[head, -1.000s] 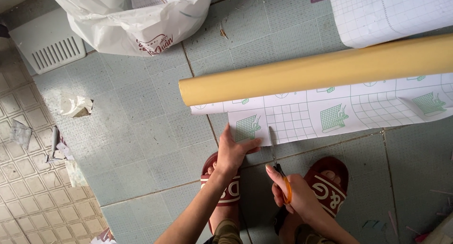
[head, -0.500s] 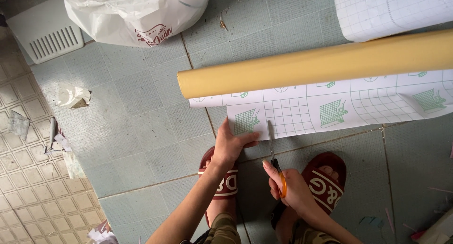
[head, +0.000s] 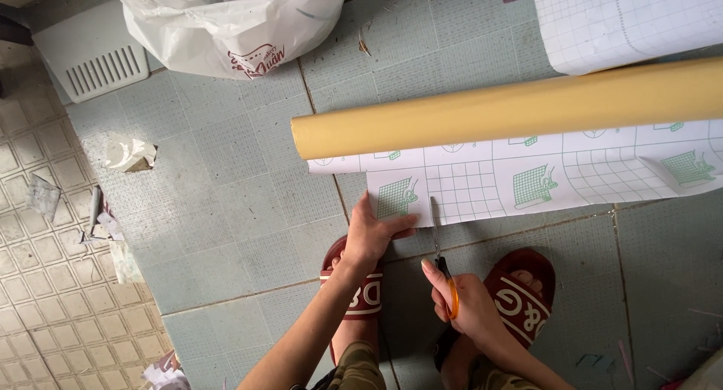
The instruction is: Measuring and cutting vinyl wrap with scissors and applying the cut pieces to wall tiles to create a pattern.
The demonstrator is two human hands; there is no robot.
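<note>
A tan roll of film [head: 512, 107] lies across the tiled floor, its white grid-printed backing sheet [head: 527, 179] unrolled toward me. My left hand [head: 373, 235] presses the sheet's near left corner flat. My right hand [head: 467, 307] holds orange-handled scissors [head: 443, 258], blades pointing away from me and meeting the sheet's near edge just right of my left hand. Both my feet, in red slippers [head: 523, 292], stand below the sheet.
A white plastic bag [head: 233, 21] sits at the top. A white vent cover [head: 94, 62] lies at the upper left. A second grid sheet [head: 633, 21] is at the top right. Paper scraps [head: 128, 152] litter the left floor.
My right hand brought the scissors up from near my feet to the sheet's edge, blades now pointing away. My left hand stays on the sheet's corner.
</note>
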